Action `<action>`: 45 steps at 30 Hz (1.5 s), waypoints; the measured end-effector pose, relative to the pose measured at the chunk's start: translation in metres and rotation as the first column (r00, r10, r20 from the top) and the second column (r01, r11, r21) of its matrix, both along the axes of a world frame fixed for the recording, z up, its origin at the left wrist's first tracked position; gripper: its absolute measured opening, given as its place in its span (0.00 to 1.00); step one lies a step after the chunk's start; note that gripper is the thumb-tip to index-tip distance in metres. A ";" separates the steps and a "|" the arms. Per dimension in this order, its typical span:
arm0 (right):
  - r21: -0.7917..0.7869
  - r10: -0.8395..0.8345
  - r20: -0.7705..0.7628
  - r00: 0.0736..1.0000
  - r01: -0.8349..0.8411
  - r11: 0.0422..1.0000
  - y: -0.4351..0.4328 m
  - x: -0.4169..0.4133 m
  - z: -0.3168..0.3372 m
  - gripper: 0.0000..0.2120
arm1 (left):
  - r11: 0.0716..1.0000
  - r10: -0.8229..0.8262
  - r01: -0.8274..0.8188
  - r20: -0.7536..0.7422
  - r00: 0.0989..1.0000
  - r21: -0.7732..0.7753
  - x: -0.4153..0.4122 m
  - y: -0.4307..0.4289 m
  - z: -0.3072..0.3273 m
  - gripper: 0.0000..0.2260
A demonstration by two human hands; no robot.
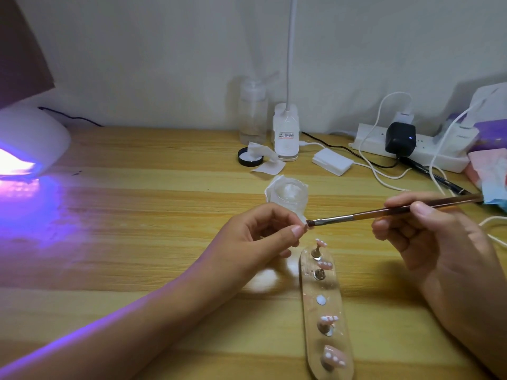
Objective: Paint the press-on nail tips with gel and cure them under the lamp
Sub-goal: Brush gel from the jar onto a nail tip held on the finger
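Note:
My left hand (263, 237) pinches a small nail tip (305, 227) between thumb and fingers, mostly hidden by them. My right hand (428, 237) grips a brown-handled brush (384, 212), its dark bristles touching the pinched tip. Below them a long clear holder strip (337, 338) lies on the table, carrying several pink nail tips with white dots (333, 356) on small stands; one spot on it is bare. The white curing lamp (30, 138) glows violet at the far left.
A small glass jar (289, 194) wrapped in tissue stands behind my hands. Further back are a black lid (248, 157), wipes, a clear bottle (252, 113), a clip desk lamp (286, 133), a power strip (411, 149) with cables, and packets at the right edge.

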State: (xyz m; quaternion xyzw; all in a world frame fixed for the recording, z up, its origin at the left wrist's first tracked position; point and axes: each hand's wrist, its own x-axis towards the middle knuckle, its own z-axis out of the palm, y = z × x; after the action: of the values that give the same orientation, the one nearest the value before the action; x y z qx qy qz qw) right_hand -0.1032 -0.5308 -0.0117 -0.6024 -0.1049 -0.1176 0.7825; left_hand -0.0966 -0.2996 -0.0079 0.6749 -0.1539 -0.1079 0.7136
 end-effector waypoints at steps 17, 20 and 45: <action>0.008 -0.015 0.064 0.998 0.014 1.000 -0.003 0.002 -0.001 0.18 | 0.999 0.043 -0.042 -0.083 0.996 0.008 0.001 0.002 -0.002 0.04; -0.013 0.007 0.055 0.998 -0.006 1.000 -0.002 0.002 -0.002 0.18 | 0.999 0.041 -0.040 -0.077 0.996 0.008 0.002 0.002 -0.003 0.04; 0.032 -0.094 -0.014 0.995 0.095 0.995 -0.009 0.008 -0.004 0.18 | 0.988 -0.109 0.103 0.051 0.993 0.111 -0.005 0.005 0.004 0.05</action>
State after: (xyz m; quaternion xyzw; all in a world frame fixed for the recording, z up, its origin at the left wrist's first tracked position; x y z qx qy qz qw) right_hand -0.0956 -0.5396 -0.0156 -0.5947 -0.0696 -0.1525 0.7863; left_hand -0.1013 -0.2947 -0.0041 0.7062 -0.2039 -0.1345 0.6646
